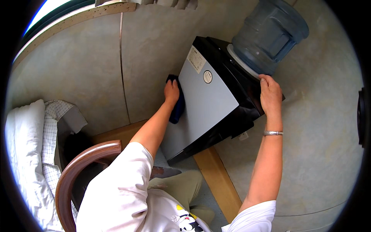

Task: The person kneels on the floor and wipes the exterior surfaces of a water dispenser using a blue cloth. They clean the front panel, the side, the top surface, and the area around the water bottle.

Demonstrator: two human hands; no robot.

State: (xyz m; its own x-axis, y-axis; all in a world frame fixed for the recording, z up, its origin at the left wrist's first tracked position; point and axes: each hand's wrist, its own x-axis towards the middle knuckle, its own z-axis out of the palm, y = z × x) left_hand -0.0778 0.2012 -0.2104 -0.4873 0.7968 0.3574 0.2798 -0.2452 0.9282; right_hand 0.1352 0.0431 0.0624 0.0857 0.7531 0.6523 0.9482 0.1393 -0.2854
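Observation:
A black and grey water dispenser stands against the wall, with a translucent blue water bottle upside down on its top. At the dispenser's rear edge, my left hand is closed on a dark blue cloth, which lies against the grey side panel. My right hand rests on the dispenser's top front edge, its fingertips at the white ring under the bottle. Those fingers are bent over the edge. A silver bracelet is on my right wrist.
A curved wooden chair back stands close on my left. Beyond it lie white bedding and a checked cloth. A wooden baseboard runs along the wall, and a window sill is at the upper left.

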